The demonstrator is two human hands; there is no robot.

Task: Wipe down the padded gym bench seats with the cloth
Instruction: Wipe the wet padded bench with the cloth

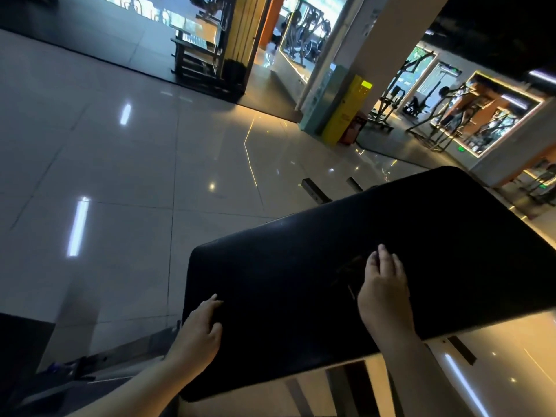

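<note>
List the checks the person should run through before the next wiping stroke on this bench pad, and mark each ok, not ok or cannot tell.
1. Holding the cloth: cannot tell. The right hand lies over the bench pad, with only faint dark shapes beside its fingers.
2. Pad steadied: ok. The left hand rests its fingers on the pad's near left edge.
3. Path for the stroke: ok. Nothing but the two hands shows on the pad.
4. Pad surface already clean or damp: cannot tell. It is too dark to judge.
5. Pad fully in sight: not ok. Its right end runs out of the picture.
</note>
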